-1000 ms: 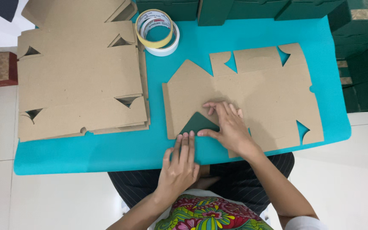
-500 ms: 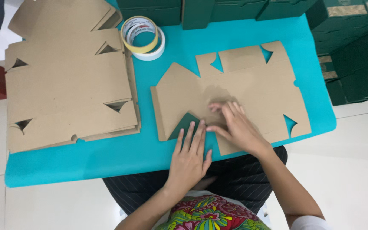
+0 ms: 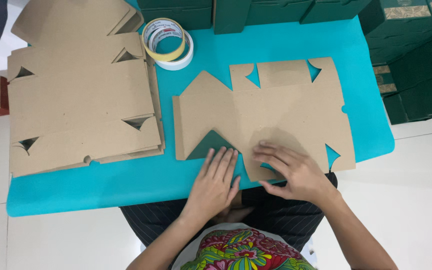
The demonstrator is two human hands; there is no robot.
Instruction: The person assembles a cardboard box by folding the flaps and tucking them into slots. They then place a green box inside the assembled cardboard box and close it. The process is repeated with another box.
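The die-cut cardboard box blank lies flat on the turquoise counter, brown side up, its long axis running left to right across the person's front. One triangular flap at the near edge is folded over and shows its dark green face.

The left hand rests palm down at the near edge, fingers straight and held close together, tips touching the green flap. The right hand lies flat on the brown panel just right of it, fingers slightly spread and pointing left, pressing the board; neither hand pinches anything. The flap lies directly ahead of the left fingertips, so the left hand is the nearer one.

A stack of unfolded blanks occupies the left part of the counter, apart from the working blank. Two tape rolls, one atop the other, sit beyond, between stack and blank. Dark green finished boxes line the far and right sides. Nothing stands between hands and flap.
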